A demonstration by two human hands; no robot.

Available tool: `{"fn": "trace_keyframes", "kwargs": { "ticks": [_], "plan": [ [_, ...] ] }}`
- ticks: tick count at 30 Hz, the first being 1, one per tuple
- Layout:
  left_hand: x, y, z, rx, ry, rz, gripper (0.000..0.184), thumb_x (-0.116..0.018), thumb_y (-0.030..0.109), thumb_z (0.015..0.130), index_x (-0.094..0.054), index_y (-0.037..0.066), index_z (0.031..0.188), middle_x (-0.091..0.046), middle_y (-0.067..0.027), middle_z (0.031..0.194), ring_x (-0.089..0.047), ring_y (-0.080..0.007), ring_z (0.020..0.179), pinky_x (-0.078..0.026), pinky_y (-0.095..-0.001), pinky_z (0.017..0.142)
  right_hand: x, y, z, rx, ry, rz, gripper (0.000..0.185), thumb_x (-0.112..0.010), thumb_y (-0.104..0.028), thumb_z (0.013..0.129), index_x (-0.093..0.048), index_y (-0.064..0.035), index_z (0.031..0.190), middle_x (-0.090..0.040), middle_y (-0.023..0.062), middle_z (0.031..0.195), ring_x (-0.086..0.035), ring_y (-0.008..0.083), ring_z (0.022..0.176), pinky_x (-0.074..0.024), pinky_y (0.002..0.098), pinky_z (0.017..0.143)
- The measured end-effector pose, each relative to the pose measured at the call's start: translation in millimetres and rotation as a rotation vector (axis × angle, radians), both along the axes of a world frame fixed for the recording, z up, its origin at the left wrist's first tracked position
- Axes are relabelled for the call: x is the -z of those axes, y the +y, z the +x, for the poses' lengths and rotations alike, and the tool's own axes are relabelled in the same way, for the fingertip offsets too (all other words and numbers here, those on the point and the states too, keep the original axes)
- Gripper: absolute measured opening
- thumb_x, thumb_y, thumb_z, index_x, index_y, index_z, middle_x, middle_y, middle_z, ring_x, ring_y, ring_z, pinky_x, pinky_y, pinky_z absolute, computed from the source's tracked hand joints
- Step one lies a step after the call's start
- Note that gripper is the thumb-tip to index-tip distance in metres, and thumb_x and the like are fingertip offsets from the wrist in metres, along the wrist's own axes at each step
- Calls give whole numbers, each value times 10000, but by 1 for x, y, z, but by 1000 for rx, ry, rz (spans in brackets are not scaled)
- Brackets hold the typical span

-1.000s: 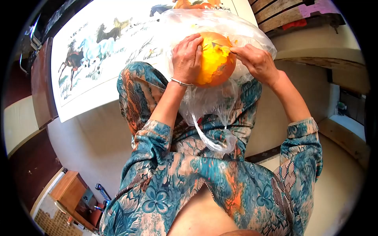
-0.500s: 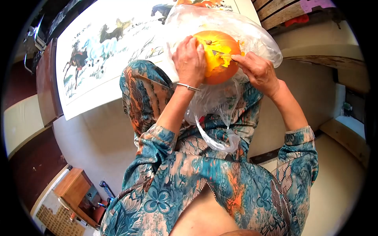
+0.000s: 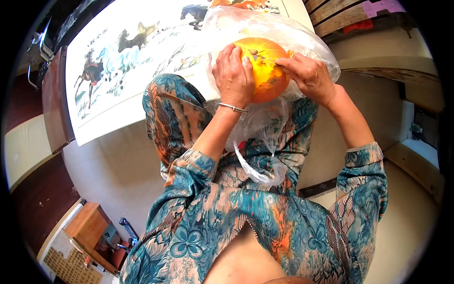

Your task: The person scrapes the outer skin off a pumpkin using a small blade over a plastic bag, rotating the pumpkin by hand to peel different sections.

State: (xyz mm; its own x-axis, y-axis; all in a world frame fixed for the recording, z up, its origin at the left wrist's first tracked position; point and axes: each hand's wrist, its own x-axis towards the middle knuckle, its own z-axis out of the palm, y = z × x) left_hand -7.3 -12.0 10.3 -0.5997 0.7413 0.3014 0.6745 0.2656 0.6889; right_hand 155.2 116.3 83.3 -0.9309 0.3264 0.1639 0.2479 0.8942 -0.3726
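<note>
An orange pumpkin [image 3: 269, 90] rests on a clear plastic bag [image 3: 302, 42] over my lap and the table edge. Its top is cut open, showing bright yellow flesh around a small dark stem. My left hand [image 3: 235, 78] grips the pumpkin's left side, with the fingers curved over its top. At the right of the opening is my right hand [image 3: 309, 78], its fingers closed in a pinch and reaching to the yellow flesh. What those fingers hold, if anything, is too small to make out. Some orange bits show by the right fingertips.
A table [image 3: 137, 111] covered by a horse painting lies ahead and to the left. Wooden slats [image 3: 333, 16] are at the upper right. The twisted bag end [image 3: 265, 175] hangs over my lap. A wooden cabinet [image 3: 87, 220] stands at the lower left.
My left hand and the pumpkin have shifted slightly right. The right hand has moved a little up and left over the cut, and less yellow flesh stands up there.
</note>
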Motion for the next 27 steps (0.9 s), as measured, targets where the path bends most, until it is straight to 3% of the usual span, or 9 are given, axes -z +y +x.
{"fn": "trace_keyframes", "kwargs": {
  "ticks": [6,9,12,18,27],
  "plan": [
    [6,-5,-4,5,-51,36,368,-497,202,912,-567,-26,1192,-528,-176,1300,-460,-320,1239,-317,-435,1037,-9,-7,9,-42,-8,-38,276,-622,-92,848,-640,-138,1119,-606,100,850,-646,300,736,-535,379,622],
    [7,-4,-4,4,-38,35,368,-492,203,913,-569,-28,1190,-530,-180,1297,-465,-321,1235,-319,-434,1038,-8,-6,7,-61,52,-72,290,-615,-42,867,-633,-97,1151,-551,105,750,-592,299,660,-475,386,578],
    [7,-5,-3,10,-38,58,366,-492,199,912,-571,-29,1187,-534,-182,1292,-470,-322,1230,-325,-434,1033,-12,-5,9,-48,-47,-31,268,-602,-103,858,-637,-145,1121,-604,96,846,-645,296,726,-528,382,602],
    [4,-4,-4,17,-33,45,357,-499,184,905,-572,-29,1182,-539,-182,1286,-469,-324,1230,-331,-436,1028,1,2,-2,-44,-19,64,265,-604,-129,848,-643,-166,1108,-594,87,823,-640,290,712,-518,376,585],
    [4,-5,-5,26,-50,50,357,-494,201,909,-570,-25,1176,-538,-176,1285,-460,-318,1238,-329,-438,1023,-4,6,7,-82,-40,98,320,-619,-60,832,-626,-128,1145,-585,92,804,-624,312,703,-509,396,601]
  ]
}}
